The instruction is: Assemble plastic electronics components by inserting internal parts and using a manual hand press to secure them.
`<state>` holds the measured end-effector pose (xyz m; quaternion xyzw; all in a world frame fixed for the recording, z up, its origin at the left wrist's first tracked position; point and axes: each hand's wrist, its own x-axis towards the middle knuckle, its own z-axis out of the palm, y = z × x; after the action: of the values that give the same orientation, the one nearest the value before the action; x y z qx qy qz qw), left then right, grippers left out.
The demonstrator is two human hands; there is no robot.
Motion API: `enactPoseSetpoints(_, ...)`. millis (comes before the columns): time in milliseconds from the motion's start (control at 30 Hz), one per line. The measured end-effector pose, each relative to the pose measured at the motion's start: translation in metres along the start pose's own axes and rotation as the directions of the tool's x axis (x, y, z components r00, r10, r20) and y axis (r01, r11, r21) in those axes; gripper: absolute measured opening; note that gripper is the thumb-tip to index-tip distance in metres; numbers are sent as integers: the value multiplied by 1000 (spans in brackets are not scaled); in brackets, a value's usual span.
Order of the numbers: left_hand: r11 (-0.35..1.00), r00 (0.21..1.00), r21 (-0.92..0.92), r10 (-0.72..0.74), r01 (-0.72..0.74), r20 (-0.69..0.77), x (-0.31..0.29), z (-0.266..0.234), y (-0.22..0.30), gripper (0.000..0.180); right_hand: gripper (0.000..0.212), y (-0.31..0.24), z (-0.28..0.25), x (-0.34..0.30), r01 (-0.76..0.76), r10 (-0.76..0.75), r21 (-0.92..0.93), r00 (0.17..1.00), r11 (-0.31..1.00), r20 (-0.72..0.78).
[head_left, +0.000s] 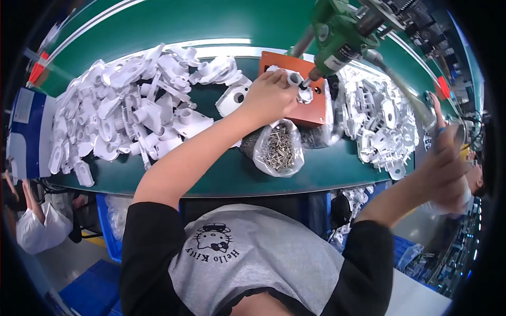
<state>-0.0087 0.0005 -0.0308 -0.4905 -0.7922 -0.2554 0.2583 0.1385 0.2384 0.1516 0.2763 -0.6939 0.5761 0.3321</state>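
My left hand (270, 96) is closed on a white plastic part (296, 84) and presses it onto an orange fixture block (311, 113) on the green table (221, 179). The tip of a green powered screwdriver (337, 39), which hangs from above, touches the part right beside my fingers. My right hand (447, 166) is stretched out far to the right, past the table's end, and is blurred. Whether it holds anything cannot be made out. A clear bag of metal screws (276, 148) lies open just in front of the fixture.
A big heap of white plastic parts (132, 113) covers the table's left half, and a smaller heap (379, 124) lies right of the fixture. Blue crates (92, 287) stand below. Other people work at the lower left (34, 226) and at the right (474, 179).
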Motion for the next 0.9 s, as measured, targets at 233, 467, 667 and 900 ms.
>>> enactPoseSetpoints(233,993,998,-95,60,-63,-35,8,8,11,15,34,-28,83,-131,35,-162,-459,957,888,-241)
enactPoseSetpoints(467,995,999,-91,28,-31,-34,10,11,13,16,40,-31,14,5,240,-150,243,929,940,-338)
enactPoseSetpoints(667,984,994,-142,-109,110,18,14,2,17,35,18,50,24,124,84,-292,-325,685,942,-668)
enactPoseSetpoints(900,969,972,-117,-206,219,114,13,12,5,51,21,137,-9,126,-284,18,-490,878,824,-479)
